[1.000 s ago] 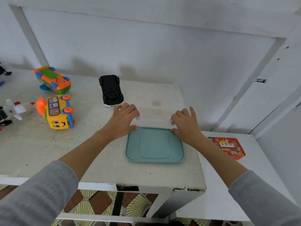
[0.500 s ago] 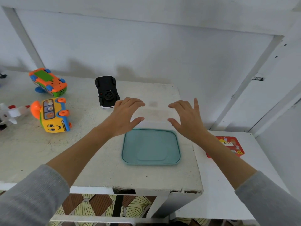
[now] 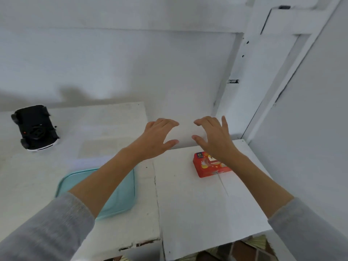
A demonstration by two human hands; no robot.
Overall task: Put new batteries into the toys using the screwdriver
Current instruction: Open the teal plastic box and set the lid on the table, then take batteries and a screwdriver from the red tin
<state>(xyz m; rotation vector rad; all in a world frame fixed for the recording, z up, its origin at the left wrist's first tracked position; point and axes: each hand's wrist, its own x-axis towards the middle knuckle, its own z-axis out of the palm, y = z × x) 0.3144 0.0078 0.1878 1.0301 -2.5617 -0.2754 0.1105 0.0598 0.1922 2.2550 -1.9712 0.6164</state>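
Toy car of black plastic (image 3: 35,127) lies belly-up, hatch reachable; my 2 hands, left hand (image 3: 157,138) and right hand (image 3: 212,138), hover spread and empty, nearing the red cardboard box (image 3: 209,167).

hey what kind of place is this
Probably a plain room at home: bare white panelled walls, two worn white-painted tables, and a black toy car lying upside down.

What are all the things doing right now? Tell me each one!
left hand: open, in the air, holding nothing
right hand: open, in the air, holding nothing
black toy car: upside down on the table
teal lid: flat, partly under the left arm
red box: lying flat
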